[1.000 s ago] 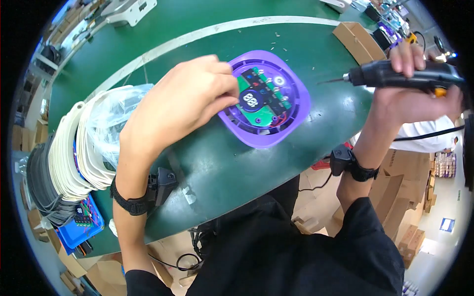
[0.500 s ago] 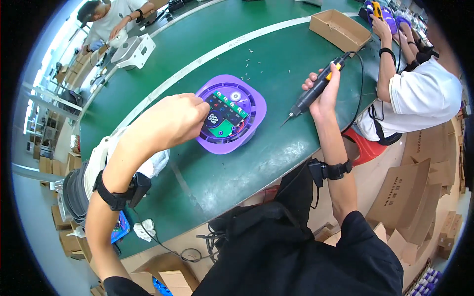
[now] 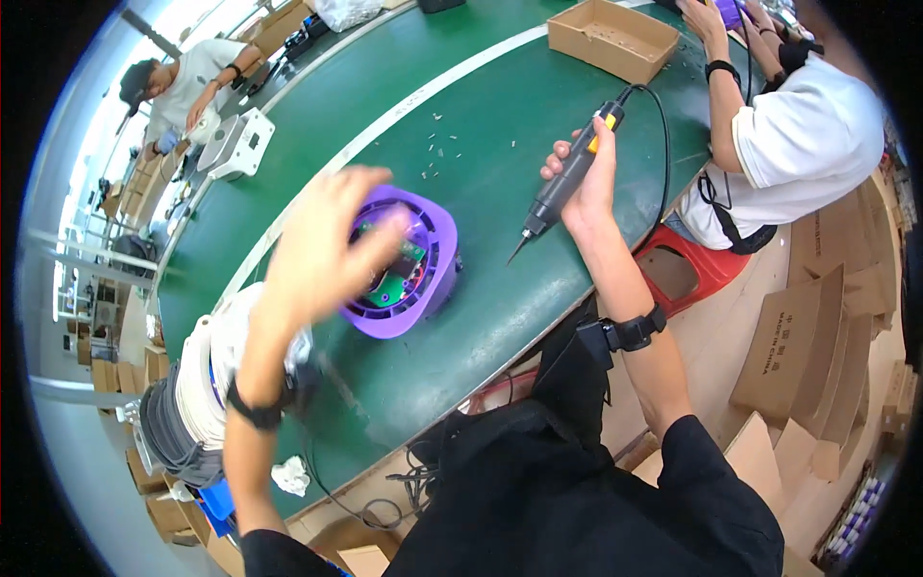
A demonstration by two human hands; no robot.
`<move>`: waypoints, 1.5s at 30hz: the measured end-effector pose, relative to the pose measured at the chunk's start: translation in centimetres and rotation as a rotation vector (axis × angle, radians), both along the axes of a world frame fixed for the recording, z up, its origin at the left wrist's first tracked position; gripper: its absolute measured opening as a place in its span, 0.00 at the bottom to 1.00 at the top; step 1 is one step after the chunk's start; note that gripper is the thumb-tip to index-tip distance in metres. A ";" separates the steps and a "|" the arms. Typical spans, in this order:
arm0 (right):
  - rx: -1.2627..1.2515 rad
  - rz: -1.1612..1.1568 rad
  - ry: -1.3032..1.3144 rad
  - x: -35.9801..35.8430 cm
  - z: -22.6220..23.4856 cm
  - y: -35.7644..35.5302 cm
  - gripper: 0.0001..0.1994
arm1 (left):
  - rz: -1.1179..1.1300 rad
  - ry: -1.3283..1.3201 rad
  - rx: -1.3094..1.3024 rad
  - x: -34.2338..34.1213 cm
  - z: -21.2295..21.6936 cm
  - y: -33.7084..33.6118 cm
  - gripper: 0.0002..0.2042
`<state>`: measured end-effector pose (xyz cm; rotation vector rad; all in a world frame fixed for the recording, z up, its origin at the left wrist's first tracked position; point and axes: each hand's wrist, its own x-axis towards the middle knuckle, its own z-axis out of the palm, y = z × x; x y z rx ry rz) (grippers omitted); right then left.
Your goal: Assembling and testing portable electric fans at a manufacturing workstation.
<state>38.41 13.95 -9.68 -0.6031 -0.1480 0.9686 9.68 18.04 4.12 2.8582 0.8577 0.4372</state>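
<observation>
On the green table [image 3: 500,317] sits a rounded purple plastic housing [image 3: 441,236], its open face showing a green circuit board [image 3: 392,288]. My left hand [image 3: 322,250] is over the housing's left side, blurred, with thumb and fingers apart, and it hides part of the board. Whether it touches the rim, I cannot tell. In my right hand [image 3: 588,188] is a dark electric screwdriver [image 3: 558,192] with a yellow switch. Its thin bit points down toward the table, to the right of the housing and apart from it.
Small pale bits [image 3: 435,159] lie scattered beyond the housing. An open cardboard box [image 3: 611,53] stands at the far right. Coiled cables [image 3: 187,413] are at the left edge. A co-worker in white [image 3: 803,135] sits at right by a red stool [image 3: 687,279]; another person [image 3: 192,87] works far left.
My left hand has opened from closed fingers at the housing's left rim and moved across it. The housing appears lower, left and more tilted, while the view has shifted. The screwdriver stays in my right hand.
</observation>
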 end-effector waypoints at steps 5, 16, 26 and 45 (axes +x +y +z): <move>0.240 -0.026 0.105 -0.8 0.9 0.3 0.24 | 0.228 0.166 0.344 -1.3 -5.6 -7.7 0.33; 0.263 0.205 -0.510 -6.6 10.1 -2.1 0.30 | 0.744 -1.102 -1.091 -7.4 -14.6 0.2 0.19; 0.470 -0.011 -0.742 -9.9 12.8 1.7 0.27 | 0.187 -0.249 0.119 -2.4 -5.3 -0.7 0.32; 0.258 0.137 -0.885 -11.3 11.7 3.8 0.40 | 0.131 -0.192 0.120 -1.6 -6.4 1.5 0.30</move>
